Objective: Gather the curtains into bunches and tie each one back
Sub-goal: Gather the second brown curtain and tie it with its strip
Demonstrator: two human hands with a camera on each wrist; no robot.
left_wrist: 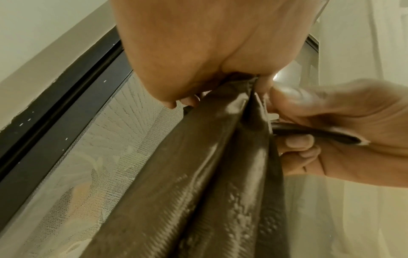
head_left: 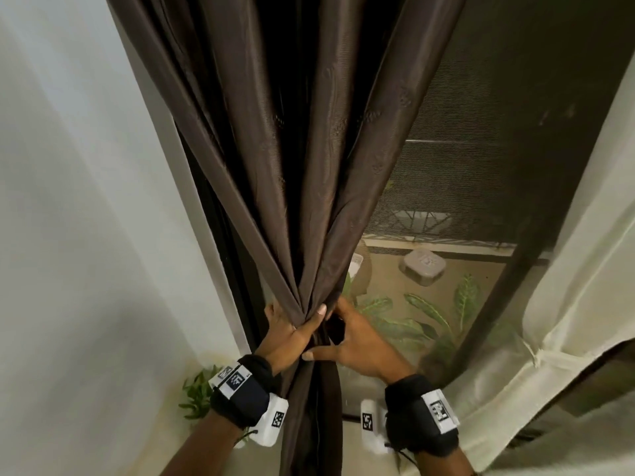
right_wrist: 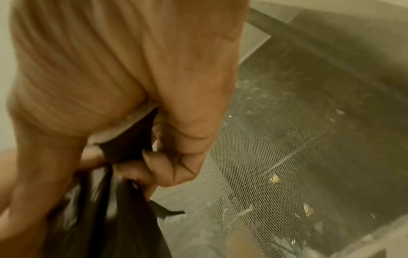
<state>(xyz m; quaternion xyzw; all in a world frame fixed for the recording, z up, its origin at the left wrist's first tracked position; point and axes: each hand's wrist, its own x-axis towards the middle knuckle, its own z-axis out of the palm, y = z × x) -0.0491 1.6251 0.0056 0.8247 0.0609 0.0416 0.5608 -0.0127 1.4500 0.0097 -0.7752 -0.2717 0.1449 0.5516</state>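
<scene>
The brown curtain (head_left: 275, 166) hangs beside the window, its folds pulled together into one bunch at waist height. My left hand (head_left: 292, 328) wraps round that bunch from the left, thumb across the front. My right hand (head_left: 354, 341) is against the bunch's right side, fingers curled round a dark strap (left_wrist: 309, 132) that runs into the curtain (left_wrist: 220, 174). In the left wrist view my left hand (left_wrist: 198, 52) pinches the folds and my right hand (left_wrist: 342, 113) grips the strap. The right wrist view is blurred: my right hand (right_wrist: 110, 69) holds dark fabric (right_wrist: 123, 227).
A white wall (head_left: 86, 201) stands at the left. A mesh window screen (head_left: 464, 149) with leafy plants (head_left: 429, 314) behind it is at the right. A cream curtain (head_left: 567, 304) hangs at the far right, cinched midway. A small green plant (head_left: 199, 393) sits low by the wall.
</scene>
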